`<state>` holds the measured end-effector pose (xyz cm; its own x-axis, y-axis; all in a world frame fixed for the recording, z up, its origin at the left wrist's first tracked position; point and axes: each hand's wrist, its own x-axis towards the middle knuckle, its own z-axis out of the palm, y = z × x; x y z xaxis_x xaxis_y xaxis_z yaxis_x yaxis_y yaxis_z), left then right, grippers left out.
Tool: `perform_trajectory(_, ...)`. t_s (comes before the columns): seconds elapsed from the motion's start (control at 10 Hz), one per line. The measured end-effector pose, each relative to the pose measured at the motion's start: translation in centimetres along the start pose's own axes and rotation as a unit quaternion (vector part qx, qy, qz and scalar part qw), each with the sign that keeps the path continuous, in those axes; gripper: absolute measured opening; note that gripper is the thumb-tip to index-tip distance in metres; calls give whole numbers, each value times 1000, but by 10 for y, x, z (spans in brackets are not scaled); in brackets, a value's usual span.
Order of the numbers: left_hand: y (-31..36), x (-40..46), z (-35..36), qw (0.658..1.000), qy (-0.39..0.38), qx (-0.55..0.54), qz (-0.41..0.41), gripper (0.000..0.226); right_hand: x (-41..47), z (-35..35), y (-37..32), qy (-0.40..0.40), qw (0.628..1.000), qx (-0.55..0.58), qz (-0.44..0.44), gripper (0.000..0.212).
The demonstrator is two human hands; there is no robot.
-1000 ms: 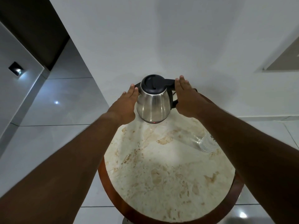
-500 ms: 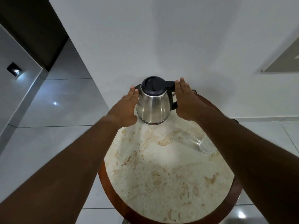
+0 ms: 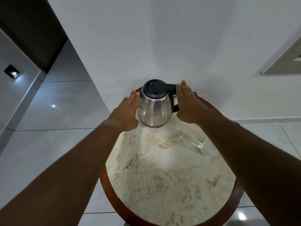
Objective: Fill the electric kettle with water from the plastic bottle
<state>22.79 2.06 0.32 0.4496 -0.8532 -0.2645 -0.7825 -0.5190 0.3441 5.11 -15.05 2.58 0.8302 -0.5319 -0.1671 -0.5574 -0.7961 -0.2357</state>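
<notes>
Head view, looking down. Electric kettle (image 3: 154, 110) upright at far edge of round table (image 3: 171, 185), close to white wall (image 3: 146, 38). Body polished steel, pear-shaped, mirror-bright; domed black plastic lid (image 3: 154, 88) closed, black handle (image 3: 174, 101) toward right. Small red light at base. Left hand (image 3: 126, 114) flat beside kettle's left flank, fingers extended and together, gripping nothing. Right hand (image 3: 187, 105) flat at handle side, fingers straight, nothing grasped; contact with handle unclear. Clear plastic bottle (image 3: 206, 147) on table's right side, mostly hidden behind right forearm. Tabletop cream stone, tan-mottled, reddish-brown wooden rim. Glossy pale floor tiles (image 3: 57, 103) around.
</notes>
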Motion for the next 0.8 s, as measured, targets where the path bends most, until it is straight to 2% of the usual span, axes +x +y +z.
perform_trajectory(0.2, -2, -5, 1, 1000, 23, 14, -5, 104, -3, -7, 5, -5, 999, -34, -29, 104)
perform_trajectory(0.7, -8, -12, -4, 999, 32, 40, -6, 106, -16, -5, 1, -4, 1000, 12, -11, 120)
perform_trajectory(0.8, -1, -22, -24, 996, 44, 79, 3, 108, -27, -28, -6, -3, 1000, 1, -6, 123)
